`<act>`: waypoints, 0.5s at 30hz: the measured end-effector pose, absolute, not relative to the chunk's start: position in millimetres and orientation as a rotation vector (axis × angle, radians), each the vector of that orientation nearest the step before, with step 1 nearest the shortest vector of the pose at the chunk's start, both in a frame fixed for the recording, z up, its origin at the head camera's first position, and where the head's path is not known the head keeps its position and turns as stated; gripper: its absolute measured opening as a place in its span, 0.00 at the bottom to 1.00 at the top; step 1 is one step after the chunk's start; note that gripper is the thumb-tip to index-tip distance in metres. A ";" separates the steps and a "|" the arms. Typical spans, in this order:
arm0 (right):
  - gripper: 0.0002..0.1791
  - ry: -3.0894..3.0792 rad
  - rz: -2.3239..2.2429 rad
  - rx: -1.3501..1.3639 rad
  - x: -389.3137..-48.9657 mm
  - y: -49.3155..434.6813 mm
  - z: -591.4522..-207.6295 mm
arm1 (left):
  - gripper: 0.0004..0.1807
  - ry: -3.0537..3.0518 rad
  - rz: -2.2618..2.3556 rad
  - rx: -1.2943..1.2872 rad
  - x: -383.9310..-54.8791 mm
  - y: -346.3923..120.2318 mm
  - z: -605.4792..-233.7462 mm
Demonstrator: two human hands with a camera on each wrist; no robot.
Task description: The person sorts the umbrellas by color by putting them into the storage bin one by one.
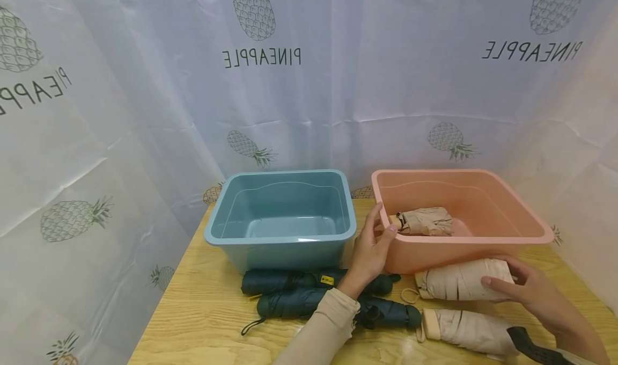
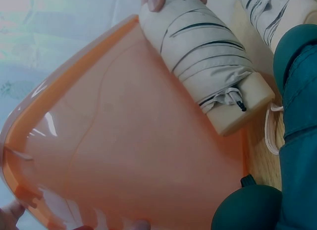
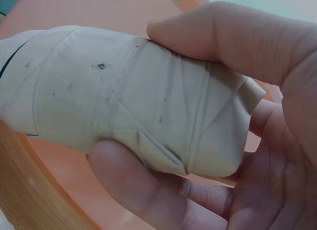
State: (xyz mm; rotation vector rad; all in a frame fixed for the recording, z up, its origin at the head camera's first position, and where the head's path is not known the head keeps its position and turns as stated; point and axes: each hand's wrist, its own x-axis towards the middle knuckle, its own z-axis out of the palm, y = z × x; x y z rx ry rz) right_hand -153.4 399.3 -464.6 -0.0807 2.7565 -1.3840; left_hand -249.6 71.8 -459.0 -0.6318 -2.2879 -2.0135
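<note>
My right hand (image 1: 523, 287) grips a beige folded umbrella (image 1: 458, 280) by one end, thumb on one side and fingers on the other. This umbrella lies across the front wall of the pink plastic bin (image 1: 463, 240); in the left wrist view its pale handle (image 2: 242, 106) angles toward the lower right. At the bin's near left corner, my left hand (image 1: 369, 252) holds the rim between thumb and fingers. Inside that bin lies another beige umbrella (image 1: 427, 221). One more beige umbrella (image 1: 475, 331) rests on the table, below my right hand.
A blue bin (image 1: 289, 240) stands left of the pink one, nothing visible inside. Two dark folded umbrellas (image 1: 289, 303) lie in front of it, partly behind my left forearm. The wooden table (image 1: 193, 306) is enclosed by a pineapple-print curtain (image 1: 314, 96).
</note>
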 end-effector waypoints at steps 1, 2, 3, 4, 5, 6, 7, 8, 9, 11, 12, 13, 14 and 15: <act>0.34 2.762 -1.367 -0.067 -152.7 399.1 -463.2 | 0.34 -2.289 -2.012 -0.629 -249.5 72.0 -458.8; 0.35 2.757 -1.362 -0.068 -152.0 399.3 -462.0 | 0.34 -2.291 -2.011 -0.626 -249.4 72.1 -458.8; 0.35 2.757 -1.357 -0.054 -151.2 398.8 -460.0 | 0.34 -2.291 -2.013 -0.625 -249.4 72.2 -458.7; 0.36 2.759 -1.352 -0.038 -150.4 398.6 -458.6 | 0.34 -2.291 -2.014 -0.624 -249.3 72.3 -458.6; 0.37 2.757 -1.352 -0.022 -149.6 397.9 -457.1 | 0.34 -2.292 -2.017 -0.621 -248.9 72.3 -458.2; 0.38 2.759 -1.344 -0.016 -148.4 397.5 -455.7 | 0.34 -2.293 -2.015 -0.621 -249.0 72.5 -458.5; 0.39 2.761 -1.329 0.010 -147.2 396.9 -453.6 | 0.34 -2.295 -2.017 -0.619 -248.7 72.6 -458.1; 0.40 2.757 -1.319 0.034 -146.3 396.1 -451.4 | 0.33 -2.296 -2.019 -0.618 -248.5 72.7 -458.0; 0.41 2.756 -1.308 0.058 -145.4 395.4 -449.2 | 0.33 -2.298 -2.023 -0.615 -248.1 72.7 -457.6; 0.42 2.754 -1.280 0.067 -143.7 394.4 -445.9 | 0.33 -2.298 -2.025 -0.616 -247.9 72.7 -457.5; 0.43 2.761 -1.254 0.074 -142.8 393.9 -444.0 | 0.33 -2.298 -2.026 -0.616 -247.8 72.7 -457.5; 0.44 2.758 -1.240 0.092 -142.2 393.3 -442.1 | 0.33 -2.298 -2.029 -0.615 -247.7 72.6 -457.4; 0.44 2.758 -1.235 0.098 -141.4 392.5 -440.9 | 0.33 -2.297 -2.029 -0.616 -247.8 72.7 -457.6; 0.44 2.757 -1.233 0.098 -140.8 392.3 -439.7 | 0.33 -2.298 -2.027 -0.618 -247.9 72.7 -457.8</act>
